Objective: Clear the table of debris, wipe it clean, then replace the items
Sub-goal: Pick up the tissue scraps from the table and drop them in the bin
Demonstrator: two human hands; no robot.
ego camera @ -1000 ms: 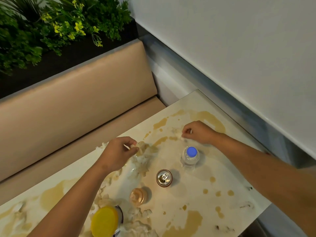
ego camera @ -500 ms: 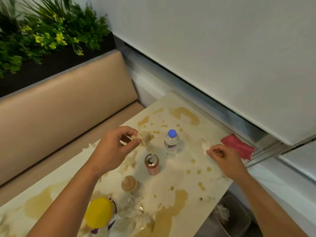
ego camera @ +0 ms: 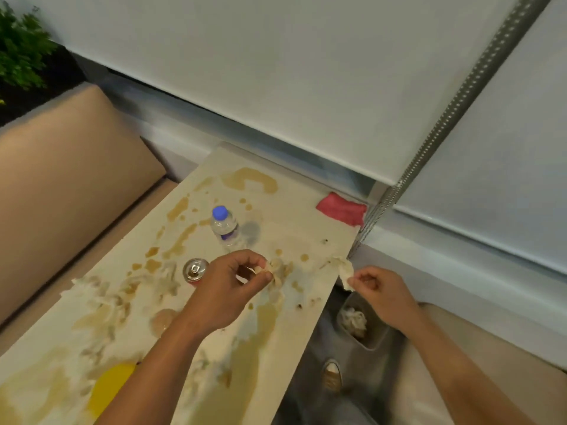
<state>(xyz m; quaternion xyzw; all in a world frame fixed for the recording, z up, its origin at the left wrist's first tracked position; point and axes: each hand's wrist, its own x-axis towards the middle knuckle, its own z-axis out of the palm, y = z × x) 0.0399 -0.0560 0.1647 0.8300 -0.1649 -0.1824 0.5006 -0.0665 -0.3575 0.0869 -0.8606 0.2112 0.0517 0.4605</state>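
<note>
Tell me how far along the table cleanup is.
Early. Some tissue already sits in the bin. Each hand pinches a soggy scrap: left hand, right hand. Shreds and brown spills still cover the table; the bottle, can and red cloth remain.

The table (ego camera: 306,216) is taken as the landmark. Near its far middle a water bottle (ego camera: 225,226) is stood upright. A can (ego camera: 195,270) is set nearer the viewer and to the left of the bottle. A cloth (ego camera: 342,208) is laid at the table's far right corner. Scraps of tissue (ego camera: 101,294) are strewn over the left part of the table. The left hand (ego camera: 227,289) is held above the table's middle, a scrap pinched in its fingers. The right hand (ego camera: 382,294) is held past the table's right edge, above what may be a bin (ego camera: 362,328) on the floor.
</note>
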